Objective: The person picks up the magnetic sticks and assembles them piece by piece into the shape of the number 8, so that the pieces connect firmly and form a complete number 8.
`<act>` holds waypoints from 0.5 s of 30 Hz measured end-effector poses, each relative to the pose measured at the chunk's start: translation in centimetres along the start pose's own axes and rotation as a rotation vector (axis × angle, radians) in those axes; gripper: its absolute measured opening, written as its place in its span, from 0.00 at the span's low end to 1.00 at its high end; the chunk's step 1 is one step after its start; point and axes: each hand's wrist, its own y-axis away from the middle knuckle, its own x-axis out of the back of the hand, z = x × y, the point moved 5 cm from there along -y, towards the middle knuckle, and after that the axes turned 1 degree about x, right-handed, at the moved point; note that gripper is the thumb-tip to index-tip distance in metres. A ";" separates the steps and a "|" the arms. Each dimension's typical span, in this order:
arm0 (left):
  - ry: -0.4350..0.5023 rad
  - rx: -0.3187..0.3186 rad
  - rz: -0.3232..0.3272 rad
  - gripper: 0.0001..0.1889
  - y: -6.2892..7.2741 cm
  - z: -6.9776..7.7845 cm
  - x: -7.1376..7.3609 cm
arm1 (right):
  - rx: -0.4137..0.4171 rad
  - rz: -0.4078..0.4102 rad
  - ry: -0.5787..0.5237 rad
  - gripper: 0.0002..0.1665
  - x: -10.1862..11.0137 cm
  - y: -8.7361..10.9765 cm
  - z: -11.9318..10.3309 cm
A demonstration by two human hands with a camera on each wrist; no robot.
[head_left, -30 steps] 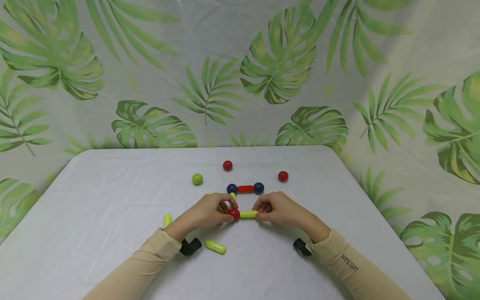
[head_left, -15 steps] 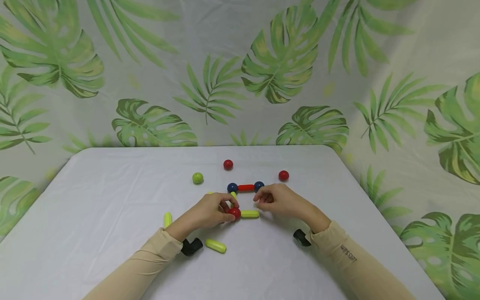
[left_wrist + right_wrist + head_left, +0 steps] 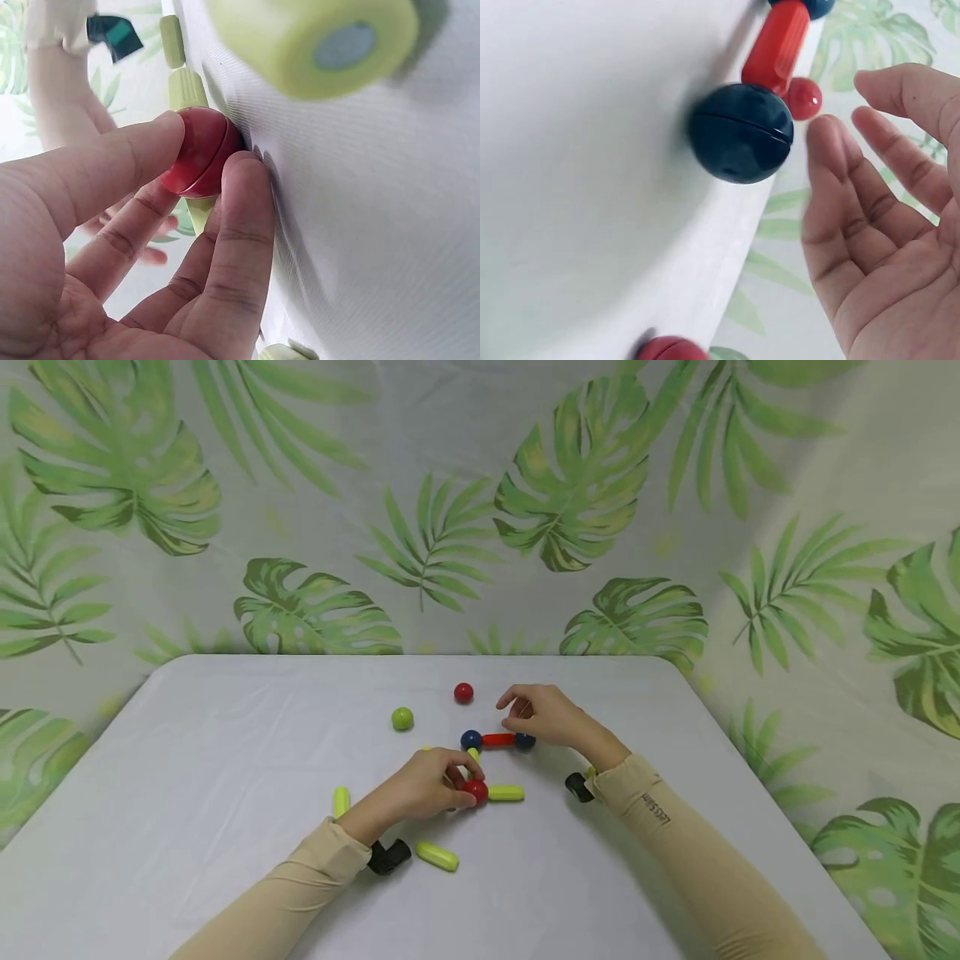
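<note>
My left hand (image 3: 427,785) pinches a red ball (image 3: 476,792) between thumb and fingertips, low over the table; the left wrist view shows the grip closely. From that ball one yellow-green magnetic stick (image 3: 506,793) points right, and another stick (image 3: 473,760) runs back to a blue ball (image 3: 471,740). A red stick (image 3: 497,740) joins this ball to a second blue ball (image 3: 739,135). Above and behind that second ball hovers my right hand (image 3: 543,714), fingers loosely bent and holding nothing. In the right wrist view its fingertips are apart from the ball.
A green ball (image 3: 402,719) and a red ball (image 3: 463,693) lie toward the back. Another red ball (image 3: 671,349) is mostly hidden behind the right hand in the head view. Loose yellow-green sticks (image 3: 437,857) lie near the left forearm, one stick (image 3: 342,801) beside the wrist.
My right hand has let go of the right-pointing yellow-green stick and moved back across the table, over the red stick and blue ball. My left hand stays on its red ball.
</note>
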 end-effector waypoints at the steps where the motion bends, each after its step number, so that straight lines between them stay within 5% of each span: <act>1: -0.001 -0.003 0.000 0.11 0.0 0.0 0.0 | -0.001 0.004 0.006 0.18 0.0 -0.5 0.0; 15: -0.011 -0.009 0.014 0.12 -0.1 -0.2 0.1 | -0.005 -0.073 0.041 0.30 -0.8 -5.6 -0.8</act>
